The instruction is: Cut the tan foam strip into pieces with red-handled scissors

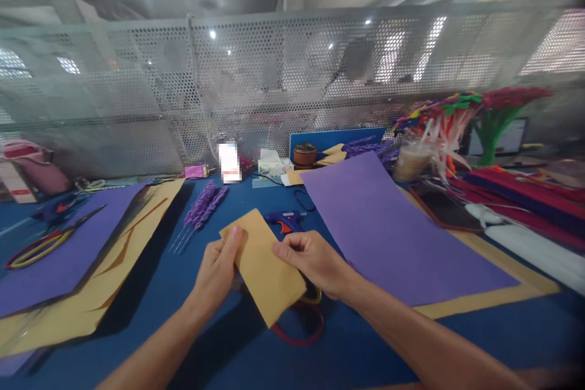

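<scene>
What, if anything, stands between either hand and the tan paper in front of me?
Nothing visible: the left hand and right hand both grip the tan paper. A red loop handle shows past its near edge and the blue glue gun lies beyond it, neither in between.

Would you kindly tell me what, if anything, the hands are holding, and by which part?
A tan piece of paper: the left hand grips it near its upper-left corner, the right hand along its right long edge.
</scene>
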Tool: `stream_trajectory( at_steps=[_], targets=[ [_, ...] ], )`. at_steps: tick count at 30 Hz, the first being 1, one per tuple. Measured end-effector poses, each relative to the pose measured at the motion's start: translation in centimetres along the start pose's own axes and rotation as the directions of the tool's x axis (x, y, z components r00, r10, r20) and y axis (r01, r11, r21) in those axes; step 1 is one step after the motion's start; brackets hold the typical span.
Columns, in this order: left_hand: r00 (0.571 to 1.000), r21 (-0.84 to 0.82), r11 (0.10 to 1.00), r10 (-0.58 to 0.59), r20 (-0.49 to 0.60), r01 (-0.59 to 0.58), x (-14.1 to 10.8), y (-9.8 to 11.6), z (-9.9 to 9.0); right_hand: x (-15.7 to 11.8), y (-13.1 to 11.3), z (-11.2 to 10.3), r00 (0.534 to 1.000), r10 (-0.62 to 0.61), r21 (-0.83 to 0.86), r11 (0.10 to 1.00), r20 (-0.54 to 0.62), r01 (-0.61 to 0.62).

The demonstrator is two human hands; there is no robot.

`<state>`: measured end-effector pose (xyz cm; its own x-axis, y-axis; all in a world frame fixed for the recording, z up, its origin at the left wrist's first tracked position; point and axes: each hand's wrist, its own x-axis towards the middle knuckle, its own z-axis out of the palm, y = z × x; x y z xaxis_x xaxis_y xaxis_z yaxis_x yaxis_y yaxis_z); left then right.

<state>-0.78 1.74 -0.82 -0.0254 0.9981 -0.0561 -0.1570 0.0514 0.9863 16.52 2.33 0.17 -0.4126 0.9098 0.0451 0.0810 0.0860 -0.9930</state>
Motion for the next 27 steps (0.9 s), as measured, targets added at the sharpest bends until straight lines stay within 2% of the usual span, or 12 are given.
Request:
stream_trajectory(
  at_steps=[5, 9, 12, 15, 17, 20, 22, 24, 27],
  targets=[
    [0.995, -0.08, 0.995, 0.05, -0.084, -0.057, 0.9, 0.3, -1.0, 0.1, 0.0, 0.0, 0.999, -0.041, -0.08, 0.996, -0.024, 0.039],
    [0.997, -0.159, 0.987, -0.014, -0.076, 0.002, 0.9, 0.2, -0.7, 0.3, 0.2, 0.1, 0.995, -0.076, -0.152, 0.986, -0.057, 0.067],
    [0.997, -0.179, 0.981, -0.07, 0.046, 0.077, 0.2, -0.1, 0.0, 0.4, 0.5, 0.1, 0.988, -0.115, -0.224, 0.971, -0.106, 0.089],
    [0.968, -0.034, 0.992, -0.108, 0.227, 0.118, -0.5, -0.6, 0.7, 0.5, 0.7, 0.0, 0.976, -0.158, -0.298, 0.948, -0.15, 0.107],
    [0.956, 0.075, 0.993, -0.104, 0.276, 0.086, -0.9, -0.9, 1.0, 0.4, 0.6, 0.0, 0.967, -0.184, -0.345, 0.931, -0.175, 0.115],
    [0.945, 0.121, 0.991, -0.096, 0.313, 0.061, -0.9, -0.7, 1.0, 0.4, 0.5, -0.1, 0.96, -0.207, -0.409, 0.905, -0.19, 0.115],
    [0.954, 0.083, 0.994, -0.092, 0.286, 0.071, -0.6, -0.3, 0.6, 0.4, 0.4, -0.3, 0.963, -0.205, -0.447, 0.888, -0.176, 0.107],
    [0.98, 0.012, 0.999, -0.049, 0.191, 0.048, -0.1, 0.4, -0.2, 0.2, 0.4, -0.3, 0.971, -0.196, -0.493, 0.864, -0.137, 0.105],
    [0.998, -0.12, 0.992, 0.041, 0.053, -0.035, 0.7, 1.4, -1.5, -0.6, 0.7, 0.3, 0.985, -0.173, -0.588, 0.797, -0.002, 0.139]
  ],
)
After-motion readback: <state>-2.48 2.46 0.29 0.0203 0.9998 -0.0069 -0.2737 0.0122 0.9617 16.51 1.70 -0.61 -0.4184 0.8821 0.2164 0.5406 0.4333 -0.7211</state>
